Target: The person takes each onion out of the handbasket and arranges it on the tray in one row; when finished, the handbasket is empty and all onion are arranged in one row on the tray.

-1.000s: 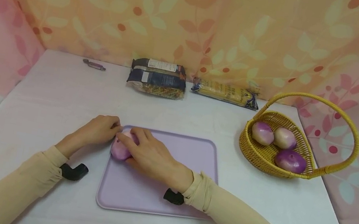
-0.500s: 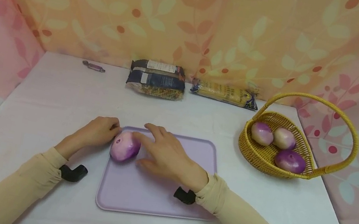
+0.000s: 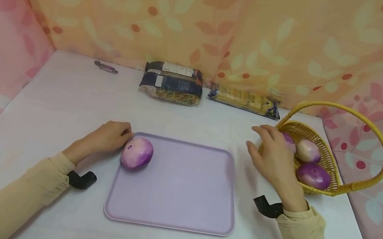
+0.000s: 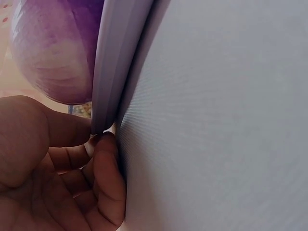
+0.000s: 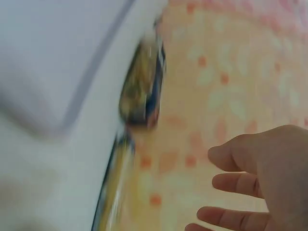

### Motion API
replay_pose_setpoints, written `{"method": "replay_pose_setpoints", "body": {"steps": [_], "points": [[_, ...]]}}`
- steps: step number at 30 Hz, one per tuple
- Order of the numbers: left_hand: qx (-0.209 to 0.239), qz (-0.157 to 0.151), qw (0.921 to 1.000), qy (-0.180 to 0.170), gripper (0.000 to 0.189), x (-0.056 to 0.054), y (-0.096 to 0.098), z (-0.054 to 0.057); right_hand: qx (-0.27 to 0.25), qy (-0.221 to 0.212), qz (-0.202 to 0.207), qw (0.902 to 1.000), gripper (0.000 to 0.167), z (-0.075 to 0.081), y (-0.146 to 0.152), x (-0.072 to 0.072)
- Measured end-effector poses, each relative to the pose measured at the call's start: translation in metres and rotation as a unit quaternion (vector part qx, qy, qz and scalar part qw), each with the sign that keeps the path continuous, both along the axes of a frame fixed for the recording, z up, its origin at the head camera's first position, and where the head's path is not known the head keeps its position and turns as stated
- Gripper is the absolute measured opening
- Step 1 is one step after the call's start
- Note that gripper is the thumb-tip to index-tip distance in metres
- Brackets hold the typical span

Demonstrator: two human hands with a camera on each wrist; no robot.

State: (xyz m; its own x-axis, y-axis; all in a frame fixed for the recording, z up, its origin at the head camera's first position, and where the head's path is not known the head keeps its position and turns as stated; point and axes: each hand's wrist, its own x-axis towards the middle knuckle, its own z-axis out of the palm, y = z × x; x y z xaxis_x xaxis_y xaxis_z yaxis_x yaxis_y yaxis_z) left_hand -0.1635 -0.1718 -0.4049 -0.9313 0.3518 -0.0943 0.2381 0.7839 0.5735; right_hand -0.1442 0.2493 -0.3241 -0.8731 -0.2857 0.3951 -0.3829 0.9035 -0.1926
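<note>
A purple-and-white onion [image 3: 137, 153] lies on the back left corner of a lilac tray [image 3: 178, 194]. My left hand [image 3: 110, 137] pinches the tray's edge beside it; in the left wrist view the thumb [image 4: 67, 129] is at the rim and curled fingers [image 4: 108, 178] sit against its other side. My right hand [image 3: 278, 162] is at the left side of a yellow wicker basket [image 3: 329, 178], fingers spread and holding nothing. It partly covers one of the onions inside. Two others, a pale onion [image 3: 308, 151] and a dark purple onion [image 3: 314, 175], show clearly.
At the back of the white-covered table [image 3: 76, 99] lie a dark pasta bag [image 3: 172, 83], a yellow noodle packet [image 3: 244, 100] and a small pinkish thing [image 3: 106, 67]. The basket's tall handle [image 3: 374, 130] arches over it. Patterned curtains surround the table.
The right hand has let go of the onion on the tray and moved right to the basket. The left hand has stayed at the tray's edge.
</note>
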Motion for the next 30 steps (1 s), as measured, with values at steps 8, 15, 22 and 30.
{"method": "replay_pose_setpoints", "body": {"steps": [8, 15, 22, 30], "points": [[-0.003, -0.003, 1.0000, 0.002, 0.014, -0.002, 0.000, 0.001, 0.003, -0.094, -0.102, 0.9904, 0.042, 0.005, 0.065, 0.001], [-0.006, -0.002, 1.0000, 0.007, 0.013, -0.001, 0.001, 0.000, 0.045, -0.203, -0.120, 0.9707, 0.054, -0.006, 0.083, -0.002], [-0.003, -0.002, 1.0000, 0.006, 0.014, -0.001, 0.001, 0.000, 0.035, -0.217, -0.151, 0.9638, 0.066, -0.014, 0.089, -0.010], [-0.003, 0.001, 1.0000, -0.009, 0.014, -0.001, 0.000, 0.000, 0.023, -0.160, -0.160, 0.9738, 0.065, -0.023, 0.093, -0.015]]}}
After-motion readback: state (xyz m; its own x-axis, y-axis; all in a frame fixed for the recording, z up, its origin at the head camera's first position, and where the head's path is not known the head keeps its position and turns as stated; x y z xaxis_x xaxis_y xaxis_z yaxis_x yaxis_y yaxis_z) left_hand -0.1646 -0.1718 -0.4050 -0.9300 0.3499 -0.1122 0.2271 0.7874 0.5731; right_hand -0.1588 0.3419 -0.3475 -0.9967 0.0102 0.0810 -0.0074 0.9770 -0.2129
